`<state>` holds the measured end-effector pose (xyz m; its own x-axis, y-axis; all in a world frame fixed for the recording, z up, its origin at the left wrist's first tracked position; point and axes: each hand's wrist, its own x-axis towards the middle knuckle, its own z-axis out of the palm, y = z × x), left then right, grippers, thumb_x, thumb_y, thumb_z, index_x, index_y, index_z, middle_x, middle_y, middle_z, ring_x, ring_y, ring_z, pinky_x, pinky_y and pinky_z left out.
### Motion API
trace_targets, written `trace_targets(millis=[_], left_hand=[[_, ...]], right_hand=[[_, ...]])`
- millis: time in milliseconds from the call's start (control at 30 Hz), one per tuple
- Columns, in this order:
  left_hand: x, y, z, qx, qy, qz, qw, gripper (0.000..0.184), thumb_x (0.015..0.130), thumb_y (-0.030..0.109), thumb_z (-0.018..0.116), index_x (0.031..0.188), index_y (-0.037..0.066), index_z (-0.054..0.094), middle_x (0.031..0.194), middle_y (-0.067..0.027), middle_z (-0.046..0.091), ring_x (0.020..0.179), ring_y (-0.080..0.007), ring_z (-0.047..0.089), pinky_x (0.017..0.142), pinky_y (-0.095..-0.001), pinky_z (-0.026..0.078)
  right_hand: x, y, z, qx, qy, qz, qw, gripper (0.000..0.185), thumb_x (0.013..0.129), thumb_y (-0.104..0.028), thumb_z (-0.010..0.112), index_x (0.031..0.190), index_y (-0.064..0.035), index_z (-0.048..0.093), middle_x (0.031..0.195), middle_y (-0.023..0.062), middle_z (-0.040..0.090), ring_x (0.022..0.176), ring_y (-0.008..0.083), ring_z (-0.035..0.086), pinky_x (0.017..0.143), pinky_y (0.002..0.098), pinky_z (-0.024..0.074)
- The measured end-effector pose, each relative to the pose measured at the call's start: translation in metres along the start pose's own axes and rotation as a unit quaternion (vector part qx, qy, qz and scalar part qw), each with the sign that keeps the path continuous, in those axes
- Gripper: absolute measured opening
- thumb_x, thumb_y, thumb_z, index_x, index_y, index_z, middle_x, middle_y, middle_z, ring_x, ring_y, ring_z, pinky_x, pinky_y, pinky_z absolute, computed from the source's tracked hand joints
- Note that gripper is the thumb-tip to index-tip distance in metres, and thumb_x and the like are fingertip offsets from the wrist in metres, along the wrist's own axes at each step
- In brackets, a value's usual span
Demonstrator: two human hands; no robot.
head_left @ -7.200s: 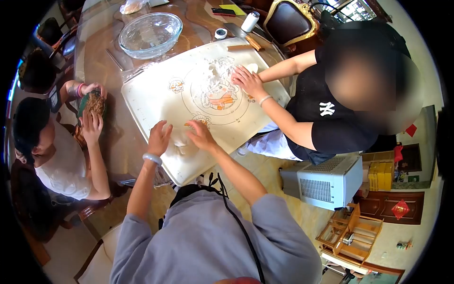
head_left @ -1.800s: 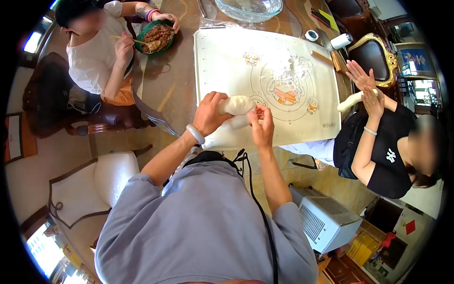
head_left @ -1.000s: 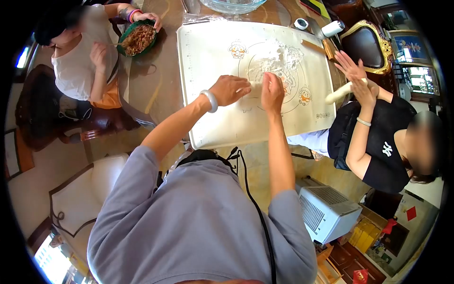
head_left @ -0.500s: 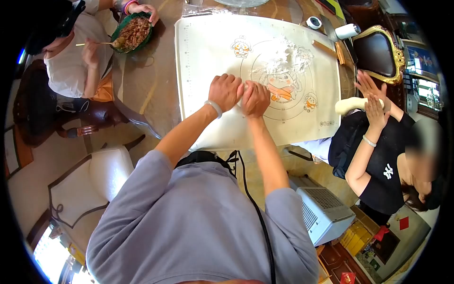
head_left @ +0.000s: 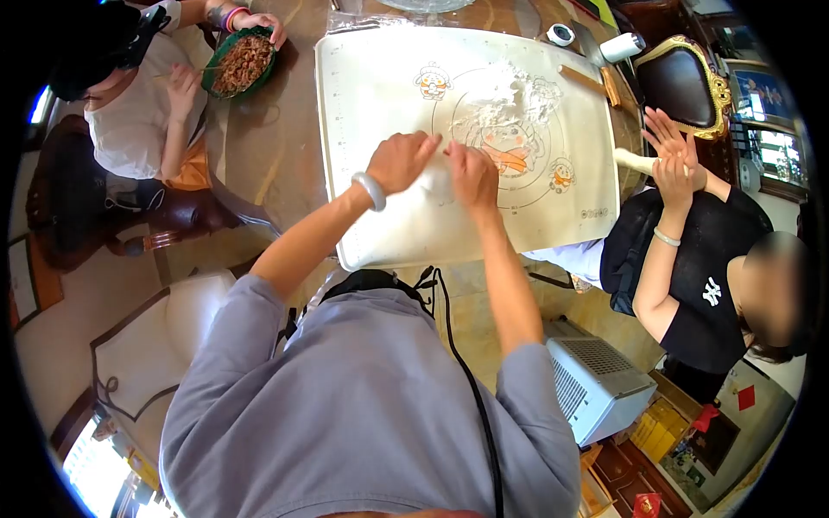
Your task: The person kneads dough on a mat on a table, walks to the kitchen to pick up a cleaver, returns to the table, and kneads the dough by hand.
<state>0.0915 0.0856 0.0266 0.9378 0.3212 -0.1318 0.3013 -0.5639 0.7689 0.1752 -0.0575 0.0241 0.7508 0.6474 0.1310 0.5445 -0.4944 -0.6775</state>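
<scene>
Whitish dough (head_left: 439,185) shows between and just below my hands, over the printed mat (head_left: 380,237). It blends into the pale mat, so its outline is hard to make out. My left hand (head_left: 402,161), with a pale bangle at the wrist, is curled at the dough's left side, thumb toward the right. Facing it, my right hand (head_left: 473,176) has its fingers folded in at the dough's right side. A small gap separates the two hands, and their undersides are hidden. Loose flour (head_left: 509,102) lies on the mat beyond them.
At right, a person in black holds a dough roll (head_left: 637,161) between both hands. At left, another person has a green bowl of minced filling (head_left: 244,65). A rolling pin (head_left: 583,79), a cleaver (head_left: 591,45) and a white cylinder (head_left: 622,47) lie at the far right.
My hands, close together before, have moved apart, baring whitish dough between them. The person at right has closed a hand around the dough roll.
</scene>
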Motion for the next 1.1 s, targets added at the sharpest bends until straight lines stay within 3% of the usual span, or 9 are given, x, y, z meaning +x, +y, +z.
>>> trace_targets(millis=[67, 100, 200, 300, 567, 700, 800, 967, 1100], left_hand=[[-0.022, 0.012, 0.013, 0.122, 0.086, 0.102, 0.984, 0.031, 0.095, 0.035, 0.044, 0.094, 0.009, 0.060, 0.094, -0.0126, 0.063, 0.086, -0.0315, 0.057, 0.077, -0.0427, 0.043], [-0.034, 0.015, 0.024, 0.114, 0.170, 0.179, 0.962, 0.028, 0.093, 0.032, 0.044, 0.096, 0.008, 0.058, 0.103, -0.0109, 0.062, 0.091, -0.0299, 0.054, 0.083, -0.0418, 0.039], [-0.041, -0.006, 0.042, 0.126, 0.216, 0.237, 0.939, 0.033, 0.084, 0.031, 0.051, 0.108, 0.008, 0.057, 0.107, -0.0066, 0.059, 0.102, -0.0265, 0.052, 0.091, -0.0435, 0.036], [-0.037, -0.016, 0.049, 0.152, 0.220, 0.252, 0.930, 0.036, 0.082, 0.032, 0.052, 0.109, 0.009, 0.057, 0.107, -0.0056, 0.059, 0.104, -0.0246, 0.053, 0.094, -0.0432, 0.035], [0.012, -0.017, 0.047, 0.190, 0.198, 0.197, 0.941, 0.021, 0.088, 0.027, 0.048, 0.098, 0.012, 0.059, 0.092, -0.0041, 0.062, 0.086, -0.0233, 0.056, 0.082, -0.0393, 0.039], [0.020, -0.008, 0.039, 0.217, 0.086, 0.091, 0.968, 0.026, 0.093, 0.033, 0.044, 0.096, 0.015, 0.062, 0.089, -0.0060, 0.064, 0.088, -0.0247, 0.057, 0.082, -0.0383, 0.039], [0.016, -0.013, 0.037, 0.124, 0.100, 0.108, 0.981, 0.032, 0.094, 0.036, 0.042, 0.100, 0.013, 0.063, 0.092, -0.0081, 0.065, 0.090, -0.0264, 0.059, 0.082, -0.0384, 0.041], [-0.038, 0.013, -0.008, -0.206, 0.016, -0.018, 0.978, 0.034, 0.094, 0.033, 0.047, 0.108, 0.006, 0.062, 0.105, -0.0112, 0.065, 0.105, -0.0280, 0.056, 0.092, -0.0437, 0.037], [-0.064, 0.009, 0.017, 0.147, 0.141, 0.173, 0.964, 0.033, 0.089, 0.026, 0.051, 0.113, 0.005, 0.057, 0.125, -0.0155, 0.054, 0.121, -0.0324, 0.045, 0.096, -0.0421, 0.036]], right_hand=[[-0.016, -0.015, -0.001, -0.133, 0.001, -0.076, 0.988, 0.038, 0.095, -0.031, 0.036, 0.083, -0.0058, 0.061, 0.074, 0.0146, 0.058, 0.074, 0.0324, 0.053, 0.072, 0.0447, 0.0407], [-0.024, -0.011, 0.013, -0.123, 0.096, -0.144, 0.977, 0.030, 0.094, -0.029, 0.039, 0.089, -0.0064, 0.058, 0.078, 0.0113, 0.055, 0.071, 0.0291, 0.049, 0.067, 0.0420, 0.0382], [-0.045, 0.002, 0.033, -0.145, 0.184, -0.202, 0.951, 0.029, 0.093, -0.033, 0.041, 0.095, -0.0072, 0.055, 0.096, 0.0090, 0.058, 0.084, 0.0289, 0.054, 0.074, 0.0404, 0.0410], [-0.046, 0.015, 0.043, -0.136, 0.210, -0.230, 0.940, 0.031, 0.094, -0.034, 0.041, 0.099, -0.0074, 0.055, 0.097, 0.0091, 0.061, 0.089, 0.0279, 0.056, 0.078, 0.0410, 0.0419], [0.006, 0.033, 0.048, -0.145, 0.213, -0.195, 0.946, 0.022, 0.088, -0.025, 0.046, 0.093, -0.0076, 0.058, 0.088, 0.0084, 0.062, 0.079, 0.0293, 0.059, 0.070, 0.0404, 0.0456], [0.016, 0.027, 0.044, -0.135, 0.175, -0.125, 0.967, 0.024, 0.090, -0.027, 0.046, 0.088, -0.0075, 0.059, 0.084, 0.0100, 0.065, 0.079, 0.0318, 0.060, 0.069, 0.0437, 0.0455], [0.014, 0.028, 0.032, -0.149, -0.015, -0.045, 0.988, 0.025, 0.091, -0.026, 0.045, 0.089, -0.0059, 0.060, 0.084, 0.0127, 0.066, 0.078, 0.0340, 0.060, 0.070, 0.0456, 0.0452], [-0.035, -0.012, -0.017, -0.049, -0.026, -0.051, 0.997, 0.023, 0.089, -0.027, 0.052, 0.093, -0.0059, 0.062, 0.088, 0.0133, 0.065, 0.081, 0.0321, 0.059, 0.074, 0.0455, 0.0432], [-0.088, -0.013, 0.010, -0.128, 0.060, -0.137, 0.980, 0.027, 0.087, -0.027, 0.054, 0.103, -0.0058, 0.060, 0.112, 0.0141, 0.056, 0.098, 0.0301, 0.053, 0.080, 0.0442, 0.0406]])
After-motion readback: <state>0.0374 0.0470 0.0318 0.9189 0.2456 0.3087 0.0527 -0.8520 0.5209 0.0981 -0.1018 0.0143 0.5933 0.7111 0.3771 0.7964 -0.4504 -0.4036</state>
